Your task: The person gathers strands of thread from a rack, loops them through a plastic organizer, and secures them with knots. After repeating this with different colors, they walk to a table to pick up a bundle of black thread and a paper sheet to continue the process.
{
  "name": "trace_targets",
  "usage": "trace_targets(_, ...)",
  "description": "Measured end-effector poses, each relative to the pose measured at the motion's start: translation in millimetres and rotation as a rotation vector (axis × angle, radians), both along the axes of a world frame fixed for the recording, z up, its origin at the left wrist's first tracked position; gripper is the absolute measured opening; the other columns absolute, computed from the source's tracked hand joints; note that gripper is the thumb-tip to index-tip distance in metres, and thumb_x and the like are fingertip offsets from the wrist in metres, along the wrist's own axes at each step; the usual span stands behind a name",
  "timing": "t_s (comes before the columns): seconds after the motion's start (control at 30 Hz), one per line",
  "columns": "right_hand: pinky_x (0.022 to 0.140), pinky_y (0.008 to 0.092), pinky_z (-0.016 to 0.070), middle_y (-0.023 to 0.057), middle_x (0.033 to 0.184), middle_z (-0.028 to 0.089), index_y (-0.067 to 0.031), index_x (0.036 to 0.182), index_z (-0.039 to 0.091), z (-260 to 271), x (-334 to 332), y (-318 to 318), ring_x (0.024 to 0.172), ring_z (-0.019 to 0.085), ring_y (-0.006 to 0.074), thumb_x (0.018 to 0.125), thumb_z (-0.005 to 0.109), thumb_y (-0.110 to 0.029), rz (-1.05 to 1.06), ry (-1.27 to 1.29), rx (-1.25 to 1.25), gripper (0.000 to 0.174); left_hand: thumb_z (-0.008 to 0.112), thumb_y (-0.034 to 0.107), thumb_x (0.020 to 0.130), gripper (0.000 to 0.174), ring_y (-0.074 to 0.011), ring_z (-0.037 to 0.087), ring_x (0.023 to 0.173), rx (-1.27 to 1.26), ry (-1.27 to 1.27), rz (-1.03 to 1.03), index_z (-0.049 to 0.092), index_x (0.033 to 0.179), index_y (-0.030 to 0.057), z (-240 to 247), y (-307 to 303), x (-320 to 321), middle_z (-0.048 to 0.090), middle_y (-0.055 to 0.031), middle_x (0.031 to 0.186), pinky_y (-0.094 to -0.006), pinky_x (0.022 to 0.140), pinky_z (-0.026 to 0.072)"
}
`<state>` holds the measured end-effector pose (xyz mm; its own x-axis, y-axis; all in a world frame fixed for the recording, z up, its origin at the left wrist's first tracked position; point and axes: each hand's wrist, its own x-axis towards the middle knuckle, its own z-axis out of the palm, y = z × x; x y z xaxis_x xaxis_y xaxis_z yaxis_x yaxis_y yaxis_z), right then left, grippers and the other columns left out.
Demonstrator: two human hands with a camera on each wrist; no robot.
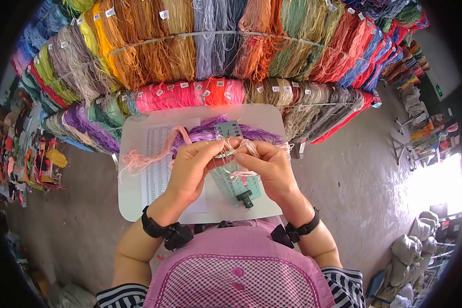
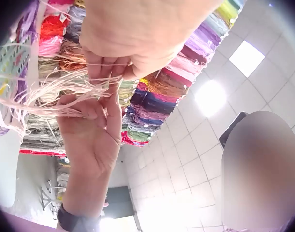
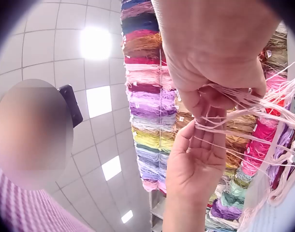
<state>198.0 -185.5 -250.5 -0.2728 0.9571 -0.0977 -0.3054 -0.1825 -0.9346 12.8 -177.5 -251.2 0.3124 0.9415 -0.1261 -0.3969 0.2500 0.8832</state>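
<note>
Over the white table, my left hand and right hand meet close together. Both pinch strands of pale pink thread with curled fingers. In the right wrist view, the thread fans out from the fingertips toward the table, and a few strands cross the fingers of my left hand. Loose ends hang below the hands, over a teal card with holes. Purple thread lies behind the hands, and a peach-pink skein spreads to the left.
A printed sheet lies on the table's left part. A dark green piece sits at the card's near end. Racks of coloured thread skeins with number tags rise behind the table. Pale sacks are piled at the right.
</note>
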Motion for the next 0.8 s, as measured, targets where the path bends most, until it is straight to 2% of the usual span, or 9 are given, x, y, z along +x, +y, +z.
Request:
trace_targets(0.1,0.062,0.0207,0.0396,-0.0027,0.081,0.062,-0.0002,0.094,0.069,-4,-4,1,0.071,0.051,0.0032,0.086,0.071,-0.014,-0.011,-0.027,-0.002,0.016,0.052,0.018,0.098,0.029,-0.0162,0.061,0.108,-0.002,-0.009,0.004,0.066,0.114,-0.0025,3,-2,4,0.064,-0.0114,0.120,-0.0326,0.090,0.0507)
trace_targets(0.2,0.059,0.0207,0.0371,-0.0038,0.079,0.061,-0.0008,0.091,0.069,-5,-5,1,0.069,0.049,0.0023,0.085,0.072,-0.015,0.003,-0.110,-0.006,0.016,0.051,0.019,0.099,0.030,-0.0160,0.060,0.109,0.035,0.053,-0.010,0.065,0.115,-0.0015,5,-4,8,0.064,-0.0105,0.121,-0.0328,0.090,0.0505)
trace_targets(0.33,0.058,0.0208,0.0353,-0.0041,0.078,0.060,-0.0011,0.090,0.070,-4,-6,1,0.069,0.049,0.0023,0.085,0.073,-0.014,-0.042,-0.086,-0.025,0.014,0.051,0.020,0.099,0.030,-0.0155,0.060,0.108,0.060,0.063,0.009,0.066,0.115,-0.0014,1,-3,7,0.064,-0.0106,0.122,-0.0335,0.090,0.0504)
trace_targets(0.43,0.057,0.0207,0.0362,-0.0041,0.077,0.060,-0.0014,0.090,0.071,-5,-5,0,0.068,0.049,0.0025,0.085,0.073,-0.013,-0.058,-0.062,-0.007,0.013,0.049,0.019,0.099,0.029,-0.0186,0.062,0.109,0.086,0.055,-0.006,0.066,0.113,-0.0007,-3,-2,5,0.063,-0.0140,0.124,-0.0333,0.092,0.0502)
trace_targets(0.5,0.058,0.0204,0.0378,-0.0033,0.079,0.061,-0.0016,0.091,0.071,-4,-5,0,0.068,0.051,0.0030,0.084,0.074,-0.012,-0.051,-0.063,0.017,0.013,0.051,0.021,0.100,0.029,-0.0151,0.060,0.107,0.098,0.030,-0.011,0.066,0.113,-0.0003,-2,-2,5,0.063,-0.0099,0.123,-0.0340,0.090,0.0504)
trace_targets(0.63,0.061,0.0206,0.0411,-0.0024,0.080,0.062,-0.0015,0.090,0.072,-7,-2,0,0.069,0.052,0.0036,0.083,0.074,-0.011,-0.046,-0.069,0.015,0.011,0.050,0.021,0.100,0.029,-0.0152,0.060,0.107,0.075,0.054,-0.007,0.066,0.113,0.0001,4,-4,6,0.063,-0.0097,0.123,-0.0337,0.090,0.0507)
trace_targets(0.73,0.065,0.0232,0.0448,-0.0002,0.085,0.064,-0.0020,0.095,0.071,-7,-3,1,0.074,0.056,0.0058,0.084,0.072,-0.009,-0.007,-0.112,0.032,0.013,0.050,0.021,0.100,0.029,-0.0156,0.060,0.107,0.064,0.068,0.001,0.067,0.113,0.0008,3,-4,5,0.064,-0.0097,0.122,-0.0340,0.090,0.0513)
trace_targets(0.8,0.069,0.0251,0.0464,0.0019,0.089,0.065,-0.0014,0.098,0.068,2,-10,0,0.081,0.059,0.0083,0.088,0.068,-0.011,-0.100,0.137,0.029,0.015,0.052,0.023,0.100,0.030,-0.0175,0.061,0.107,0.064,0.001,-0.033,0.066,0.113,0.0000,-2,-1,3,0.063,-0.0095,0.122,-0.0356,0.091,0.0521)
